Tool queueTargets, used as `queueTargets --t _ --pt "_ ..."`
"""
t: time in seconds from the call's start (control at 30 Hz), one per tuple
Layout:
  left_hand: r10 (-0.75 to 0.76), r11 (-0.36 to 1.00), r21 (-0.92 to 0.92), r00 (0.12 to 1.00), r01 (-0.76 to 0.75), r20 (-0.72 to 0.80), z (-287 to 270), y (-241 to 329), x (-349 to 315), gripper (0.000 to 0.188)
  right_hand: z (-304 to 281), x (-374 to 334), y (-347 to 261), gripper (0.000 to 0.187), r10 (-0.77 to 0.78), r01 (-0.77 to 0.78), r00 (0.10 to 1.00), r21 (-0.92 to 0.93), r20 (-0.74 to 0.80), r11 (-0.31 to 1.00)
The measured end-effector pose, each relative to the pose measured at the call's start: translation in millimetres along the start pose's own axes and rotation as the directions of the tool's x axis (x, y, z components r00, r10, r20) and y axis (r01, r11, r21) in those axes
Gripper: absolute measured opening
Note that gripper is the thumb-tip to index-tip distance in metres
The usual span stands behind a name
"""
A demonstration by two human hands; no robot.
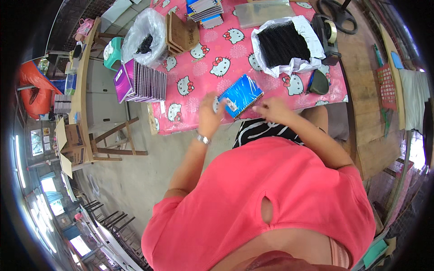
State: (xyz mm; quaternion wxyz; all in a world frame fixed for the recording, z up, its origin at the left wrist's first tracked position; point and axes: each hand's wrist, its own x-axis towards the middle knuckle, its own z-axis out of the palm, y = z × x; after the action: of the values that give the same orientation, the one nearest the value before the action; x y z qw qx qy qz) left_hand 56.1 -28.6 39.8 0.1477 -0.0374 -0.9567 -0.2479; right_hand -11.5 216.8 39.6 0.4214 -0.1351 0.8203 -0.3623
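Note:
A blue spiral notebook (242, 95) lies slantwise near the front edge of the table, its cover glossy with light streaks. My left hand (211, 115), a metal-banded watch on its wrist, is at the notebook's left side; its fingers are blurred and their grip is unclear. Beside the lower right edge, where the coil runs, my right hand (272, 110) has its fingers curled and pinched together. Whatever they may hold is too small to make out.
Purple spiral notebooks (147, 83) stand stacked at left, beside a plastic-lined container (144, 38) and brown boards (183, 34). Black coils (285, 45) fill a paper-lined box at right, near a tape dispenser (330, 38) and a dark rounded object (318, 83). More notebooks (203, 9) lie behind.

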Motion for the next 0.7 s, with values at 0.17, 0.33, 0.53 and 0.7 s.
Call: queueTargets --t 0.17,0.33,0.53,0.7 --pt "-0.365 0.619 -0.448 0.742 0.645 0.563 -3 -17 32 0.067 33 -27 -12 0.064 -0.032 0.061 0.998 0.786 -0.053 0.615" --pt "-0.353 0.271 -0.687 0.733 0.675 0.581 -23 28 50 0.084 -31 -41 -16 0.066 -0.072 0.288 0.948 0.737 -0.31 0.612" --pt "-0.436 0.346 -0.767 0.816 0.54 0.379 -1 38 41 0.087 -32 -31 0 0.048 -0.258 0.609 0.757 0.506 -0.601 0.61" --pt "-0.408 0.289 -0.929 0.908 0.232 0.1 26 64 14 0.071 -31 -36 0 0.037 -0.775 0.789 0.421 -0.23 -0.472 0.569"
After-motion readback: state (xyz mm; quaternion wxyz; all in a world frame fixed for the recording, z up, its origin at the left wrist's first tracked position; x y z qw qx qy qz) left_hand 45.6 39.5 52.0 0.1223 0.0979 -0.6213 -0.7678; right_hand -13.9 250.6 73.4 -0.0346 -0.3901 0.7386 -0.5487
